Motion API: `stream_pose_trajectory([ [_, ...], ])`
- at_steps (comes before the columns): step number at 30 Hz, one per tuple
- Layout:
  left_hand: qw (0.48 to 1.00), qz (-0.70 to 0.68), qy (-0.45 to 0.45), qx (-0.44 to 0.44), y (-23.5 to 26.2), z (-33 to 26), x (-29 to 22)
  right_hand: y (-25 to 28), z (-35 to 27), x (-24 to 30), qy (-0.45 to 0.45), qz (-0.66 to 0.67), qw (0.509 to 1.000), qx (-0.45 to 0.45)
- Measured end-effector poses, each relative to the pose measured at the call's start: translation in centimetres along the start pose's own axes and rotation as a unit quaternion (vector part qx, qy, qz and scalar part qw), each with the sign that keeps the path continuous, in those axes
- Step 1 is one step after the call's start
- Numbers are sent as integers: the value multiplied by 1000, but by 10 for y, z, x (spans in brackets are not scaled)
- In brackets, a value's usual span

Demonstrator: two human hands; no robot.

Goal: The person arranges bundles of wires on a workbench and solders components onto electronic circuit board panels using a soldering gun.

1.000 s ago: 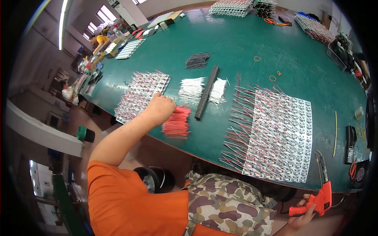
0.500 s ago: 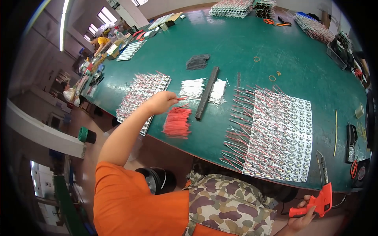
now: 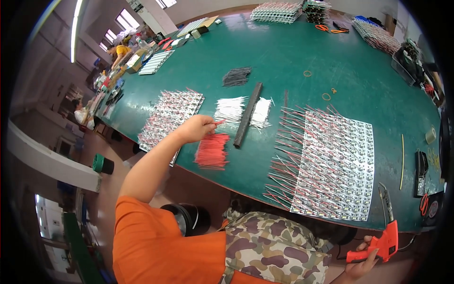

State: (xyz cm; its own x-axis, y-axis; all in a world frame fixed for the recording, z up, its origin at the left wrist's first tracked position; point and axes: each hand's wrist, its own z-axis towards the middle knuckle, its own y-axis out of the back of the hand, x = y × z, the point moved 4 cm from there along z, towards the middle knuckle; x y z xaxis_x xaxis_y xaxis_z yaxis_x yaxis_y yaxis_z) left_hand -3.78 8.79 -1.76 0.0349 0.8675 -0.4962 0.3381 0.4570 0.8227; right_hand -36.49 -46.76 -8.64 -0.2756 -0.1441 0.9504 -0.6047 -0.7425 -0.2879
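My left hand (image 3: 197,128) is closed in a pinch, with red wire ends (image 3: 219,122) sticking out past the fingertips. It hovers just above a pile of short red wires (image 3: 212,154). Beyond lie white wires (image 3: 230,110), and a second white bunch (image 3: 261,112) is across a dark bar (image 3: 248,116). At the lower right my right hand (image 3: 363,266) grips a red soldering gun (image 3: 388,240) by its handle, the metal tip pointing up beside the table edge. Between the hands sits a panel of small white circuit boards (image 3: 347,161) with red and white wires along its left part.
Another wired board panel (image 3: 172,111) lies left of my left hand. Black wires (image 3: 237,75) are farther back. Rubber bands (image 3: 326,97), a yellow stick (image 3: 402,161) and orange-handled scissors (image 3: 424,203) lie to the right. Stacked panels (image 3: 276,13) stand at the far edge.
My left hand has come slightly nearer and lower, closer to the red wire pile, still pinching red wire. My right hand and the soldering gun have hardly moved.
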Motion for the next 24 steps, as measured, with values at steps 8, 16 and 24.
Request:
stream_pose_trajectory([
  [8, 834, 499, -196, -129, 20, 48, -100, 10, 3, -4, -27, -20, 999, -30],
  [16, 674, 695, -249, -8, -35, 147, -208, 1, 6, 5, -4, -24, 999, -43],
  [24, 609, 736, -290, 67, -73, 173, -231, -20, 29, 18, -11, -7, 998, -56],
])
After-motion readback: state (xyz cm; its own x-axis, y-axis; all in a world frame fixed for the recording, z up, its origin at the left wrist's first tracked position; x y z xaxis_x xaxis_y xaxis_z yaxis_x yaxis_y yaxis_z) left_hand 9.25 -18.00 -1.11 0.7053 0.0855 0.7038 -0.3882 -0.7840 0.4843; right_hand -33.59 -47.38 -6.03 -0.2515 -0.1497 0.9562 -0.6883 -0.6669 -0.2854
